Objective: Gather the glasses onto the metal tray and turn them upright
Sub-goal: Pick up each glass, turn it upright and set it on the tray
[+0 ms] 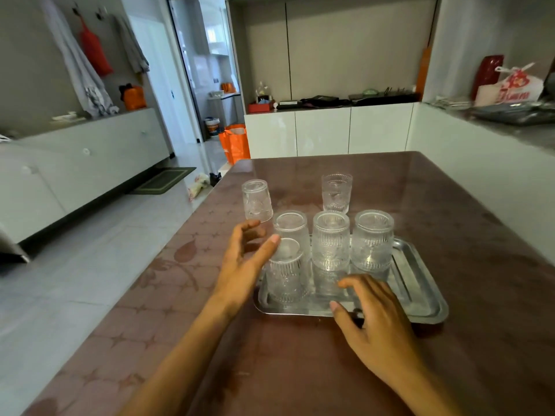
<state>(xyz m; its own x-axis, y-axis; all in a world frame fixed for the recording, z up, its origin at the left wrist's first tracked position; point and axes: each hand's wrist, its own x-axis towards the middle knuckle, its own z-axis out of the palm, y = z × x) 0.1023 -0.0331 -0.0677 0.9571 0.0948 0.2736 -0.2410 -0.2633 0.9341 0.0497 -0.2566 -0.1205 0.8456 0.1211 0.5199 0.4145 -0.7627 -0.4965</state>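
Observation:
A metal tray (417,283) lies on the brown table. Several ribbed clear glasses stand upside down on it: one at the front left (285,274), one behind it (292,228), one in the middle (330,241) and one on the right (372,240). Two more glasses stand on the table beyond the tray: an inverted one at the left (256,201) and one at the back (336,192). My left hand (246,262) is open beside the front left glass, thumb tip at its top. My right hand (378,322) hovers open over the tray's front edge, holding nothing.
The brown patterned table (300,370) has its left edge running diagonally beside a tiled floor. White cabinets stand behind the table and along its right side. An orange bag (235,142) sits on the floor past the table's far corner.

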